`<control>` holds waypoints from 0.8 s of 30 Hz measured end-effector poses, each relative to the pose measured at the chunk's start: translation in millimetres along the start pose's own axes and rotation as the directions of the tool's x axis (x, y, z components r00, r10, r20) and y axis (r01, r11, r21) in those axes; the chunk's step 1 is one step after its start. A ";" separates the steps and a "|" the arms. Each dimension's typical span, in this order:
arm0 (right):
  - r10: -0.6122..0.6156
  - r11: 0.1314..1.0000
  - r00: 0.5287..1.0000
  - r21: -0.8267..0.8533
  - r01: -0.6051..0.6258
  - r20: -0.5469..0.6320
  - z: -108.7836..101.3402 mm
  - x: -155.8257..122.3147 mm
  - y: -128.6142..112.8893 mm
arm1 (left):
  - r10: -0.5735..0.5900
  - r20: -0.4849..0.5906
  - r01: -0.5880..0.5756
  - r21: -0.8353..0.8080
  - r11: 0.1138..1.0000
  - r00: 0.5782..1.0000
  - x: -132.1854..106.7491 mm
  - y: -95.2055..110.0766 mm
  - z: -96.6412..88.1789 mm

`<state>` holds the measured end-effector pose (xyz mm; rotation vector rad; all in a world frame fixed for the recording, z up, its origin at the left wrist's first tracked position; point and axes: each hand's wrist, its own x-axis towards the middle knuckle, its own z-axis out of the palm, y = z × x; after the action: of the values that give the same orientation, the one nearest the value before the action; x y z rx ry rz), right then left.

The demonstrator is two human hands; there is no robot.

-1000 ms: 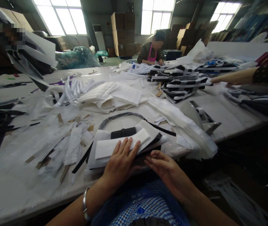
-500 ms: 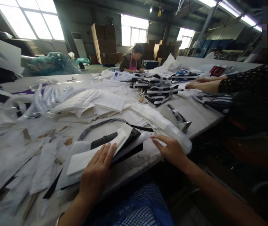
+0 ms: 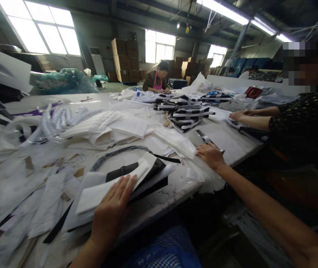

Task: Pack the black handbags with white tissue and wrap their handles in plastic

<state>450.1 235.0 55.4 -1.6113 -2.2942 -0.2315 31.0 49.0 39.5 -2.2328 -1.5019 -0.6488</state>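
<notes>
My left hand (image 3: pixel 111 212) lies flat with fingers stretched on a white foam pad (image 3: pixel 105 190). The pad tops a folded black and white piece (image 3: pixel 150 175) at the table's near edge. A dark cord loop (image 3: pixel 119 152) curls just behind that piece. My right hand (image 3: pixel 210 155) reaches out to the right and rests on a stack of white foam sheets (image 3: pixel 186 152). Its fingers curl down onto the sheets, and whether they grip any is hidden.
White and brown paper strips (image 3: pixel 49 186) litter the table's left side. Folded white sheets (image 3: pixel 114 128) and striped black-white pieces (image 3: pixel 189 111) lie farther back. A person's arms (image 3: pixel 254 119) work at the right; another person (image 3: pixel 157 80) sits at the far end. Cardboard boxes (image 3: pixel 126 59) stand behind.
My right hand left the folded piece and moved out to the right, onto the white foam sheets. My left hand stayed flat on the pad. The view swung right.
</notes>
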 end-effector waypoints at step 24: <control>0.060 0.986 0.997 0.155 -0.053 -0.037 12.1 19.1 -38.0 | -0.156 -0.029 0.155 -0.034 0.987 0.987 7.3 -15.2 -6.1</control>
<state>406.7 242.4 52.9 -1.5760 -2.1738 -0.0716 18.2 56.8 49.4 -2.1330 -1.6739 -0.7559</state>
